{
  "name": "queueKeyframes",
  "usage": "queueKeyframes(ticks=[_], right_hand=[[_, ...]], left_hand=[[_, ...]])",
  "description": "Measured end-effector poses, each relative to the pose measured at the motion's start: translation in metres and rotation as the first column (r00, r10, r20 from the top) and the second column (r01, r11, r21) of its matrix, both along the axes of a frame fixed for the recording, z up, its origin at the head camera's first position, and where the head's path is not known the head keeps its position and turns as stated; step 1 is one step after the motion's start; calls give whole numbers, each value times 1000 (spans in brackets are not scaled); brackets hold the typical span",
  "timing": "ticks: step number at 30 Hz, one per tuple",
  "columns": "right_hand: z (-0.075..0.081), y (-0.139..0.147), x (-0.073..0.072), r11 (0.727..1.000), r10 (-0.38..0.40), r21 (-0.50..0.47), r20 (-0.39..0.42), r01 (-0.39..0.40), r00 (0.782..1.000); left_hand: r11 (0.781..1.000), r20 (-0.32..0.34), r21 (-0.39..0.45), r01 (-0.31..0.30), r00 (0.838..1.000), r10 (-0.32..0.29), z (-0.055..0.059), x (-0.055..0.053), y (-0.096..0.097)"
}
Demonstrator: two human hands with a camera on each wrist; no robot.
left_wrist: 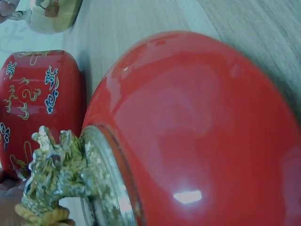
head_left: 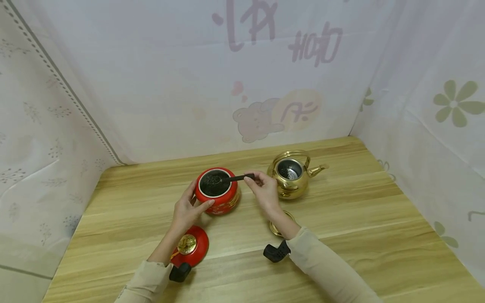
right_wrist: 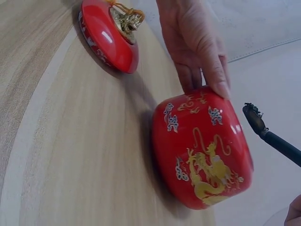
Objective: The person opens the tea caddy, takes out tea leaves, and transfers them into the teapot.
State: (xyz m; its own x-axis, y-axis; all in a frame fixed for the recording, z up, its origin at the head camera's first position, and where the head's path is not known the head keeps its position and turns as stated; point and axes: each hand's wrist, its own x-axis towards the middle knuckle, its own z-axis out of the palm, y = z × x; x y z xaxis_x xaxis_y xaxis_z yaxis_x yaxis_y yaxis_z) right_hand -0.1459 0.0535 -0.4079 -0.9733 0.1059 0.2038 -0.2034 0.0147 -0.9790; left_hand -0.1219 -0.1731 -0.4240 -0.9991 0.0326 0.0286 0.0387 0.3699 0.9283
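A red tea jar [head_left: 224, 207] with gold dragon decoration stands without its lid, dark tea leaves [head_left: 213, 183] inside its white rim. Around its left side my left hand [head_left: 188, 210] holds it, thumb on the near wall and fingers behind. My right hand [head_left: 266, 194] pinches the end of a dark tea scoop [head_left: 238, 178]. The scoop's tip is over the jar's mouth, and some dark leaf bits cling to it in the right wrist view. Below my left forearm the jar's red lid [head_left: 201, 248] rests on the table, its gold lion-like knob [left_wrist: 56, 174] upward.
A gold kettle [head_left: 293, 190] stands open to the right of my right hand, its spout pointing right and a perforated strainer showing inside. Partly hidden under my right wrist lies a round gold lid [head_left: 275, 231]. Printed cloth walls [head_left: 170, 105] border the wooden table [head_left: 341, 252].
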Motion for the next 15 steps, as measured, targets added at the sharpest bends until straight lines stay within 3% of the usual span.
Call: queueKeyframes(ticks=[8,15], right_hand=[[13,11,8,997,9,-75,-39,-12,999],[22,28,15,997,3,-79,-87,-10,996]], left_hand=[[998,13,-55,-6,1000,7,1,1,0],[994,15,-102,-34,999,36,5,2,0]])
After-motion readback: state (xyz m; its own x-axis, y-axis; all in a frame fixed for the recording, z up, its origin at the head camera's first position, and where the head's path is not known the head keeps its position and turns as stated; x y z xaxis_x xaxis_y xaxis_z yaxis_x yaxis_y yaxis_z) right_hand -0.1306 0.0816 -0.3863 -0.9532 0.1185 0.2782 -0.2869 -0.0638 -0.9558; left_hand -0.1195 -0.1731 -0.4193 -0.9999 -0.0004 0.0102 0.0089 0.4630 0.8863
